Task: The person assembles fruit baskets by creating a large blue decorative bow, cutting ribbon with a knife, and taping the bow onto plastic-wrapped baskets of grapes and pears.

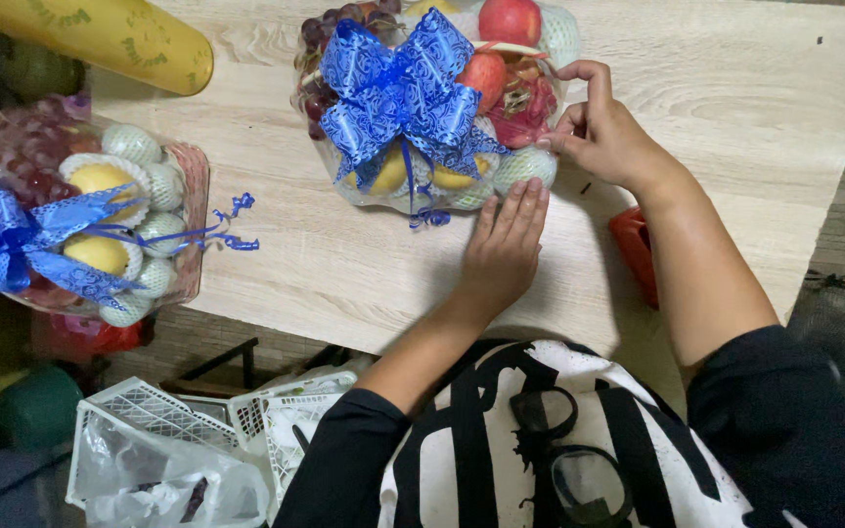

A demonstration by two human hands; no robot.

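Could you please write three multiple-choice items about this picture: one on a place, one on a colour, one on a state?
1. Where does the left hand rest?
A. flat on the table, fingertips at the wrapped fruit basket
B. on the white crates
C. on the yellow roll

2. What colour is the bow?
A. red
B. blue
C. green

3. How is the right hand?
A. lying open on the table
B. holding a knife
C. pinching the wrap at the basket's side

Answers: 1 A, palm down beside it; 2 B, blue ribbon loops; 3 C, fingers curled on the film.
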